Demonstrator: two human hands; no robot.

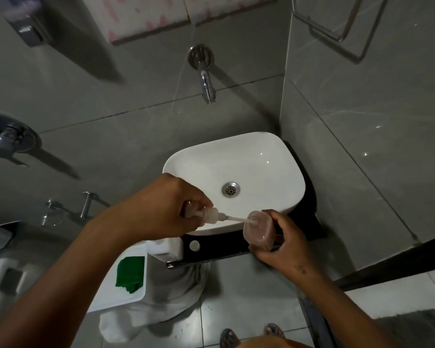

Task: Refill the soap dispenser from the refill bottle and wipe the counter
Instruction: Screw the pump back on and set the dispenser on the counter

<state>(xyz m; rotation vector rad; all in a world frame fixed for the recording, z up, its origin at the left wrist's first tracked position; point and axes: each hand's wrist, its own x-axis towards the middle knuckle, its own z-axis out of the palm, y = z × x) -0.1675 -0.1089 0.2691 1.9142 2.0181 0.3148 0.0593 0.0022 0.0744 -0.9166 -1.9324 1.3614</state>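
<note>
My right hand [285,241] grips the soap dispenser bottle [259,231], a clear squarish bottle with pinkish soap, held tilted at the front right rim of the white sink [261,156]. My left hand [171,207] holds the white pump head [211,215], whose thin white dip tube [237,219] reaches sideways into the bottle's open neck. A green cloth [130,273] lies on a white surface below the sink, left of the black counter [219,246]. No refill bottle is clearly visible.
A chrome tap [206,84] juts from the grey tiled wall above the sink. A wall-mounted dispenser [28,26] sits top left and a chrome rack [342,23] top right. A white toilet tank [126,285] stands below left. My sandalled feet [251,335] are on the tiled floor.
</note>
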